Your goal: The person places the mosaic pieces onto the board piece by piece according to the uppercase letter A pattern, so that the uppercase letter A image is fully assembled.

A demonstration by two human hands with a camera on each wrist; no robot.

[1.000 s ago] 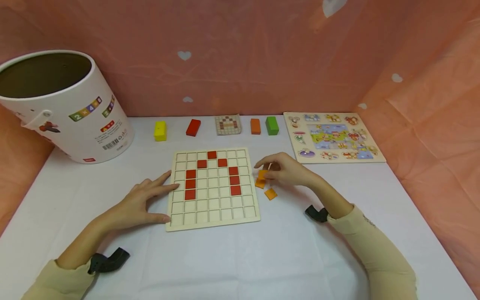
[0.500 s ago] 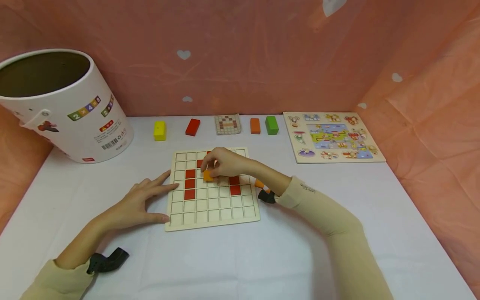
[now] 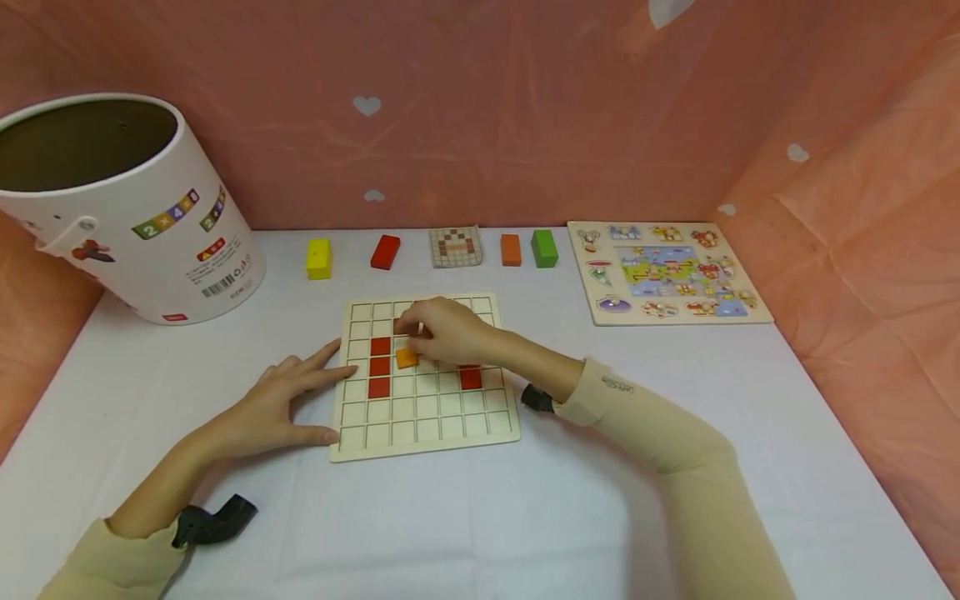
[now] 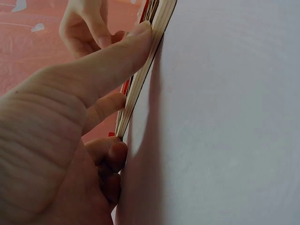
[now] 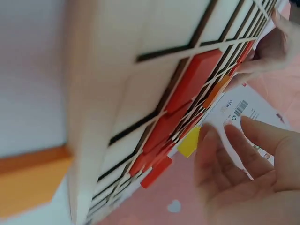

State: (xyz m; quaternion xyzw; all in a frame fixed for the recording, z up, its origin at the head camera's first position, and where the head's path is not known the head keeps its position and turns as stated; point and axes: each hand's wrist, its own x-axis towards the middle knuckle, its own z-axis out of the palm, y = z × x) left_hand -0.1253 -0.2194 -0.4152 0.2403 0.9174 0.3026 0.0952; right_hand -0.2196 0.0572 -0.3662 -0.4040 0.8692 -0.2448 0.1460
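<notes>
A wooden grid board (image 3: 427,417) lies in the middle of the white table, with several red tiles (image 3: 379,367) set in its cells. An orange tile (image 3: 407,357) sits slightly askew in a cell beside the left red column. My right hand (image 3: 411,335) hovers over the board with its fingertips at the tile's far edge; in the right wrist view the fingers (image 5: 234,145) are spread and hold nothing, and the orange tile (image 5: 216,91) lies in the grid. My left hand (image 3: 330,400) rests flat against the board's left edge, thumb (image 4: 136,44) pressed along the board's side (image 4: 145,75).
A big white bucket (image 3: 127,208) leans at the back left. Along the back stand a yellow block (image 3: 318,259), red block (image 3: 386,252), pattern card (image 3: 455,247), orange block (image 3: 511,250) and green block (image 3: 544,249). An animal puzzle (image 3: 667,271) lies back right. A loose orange tile (image 5: 28,183) lies beside the board.
My right hand carried an orange tile from the pile right of the board over to the grid and set it down beside the left red column. The left hand stayed put.
</notes>
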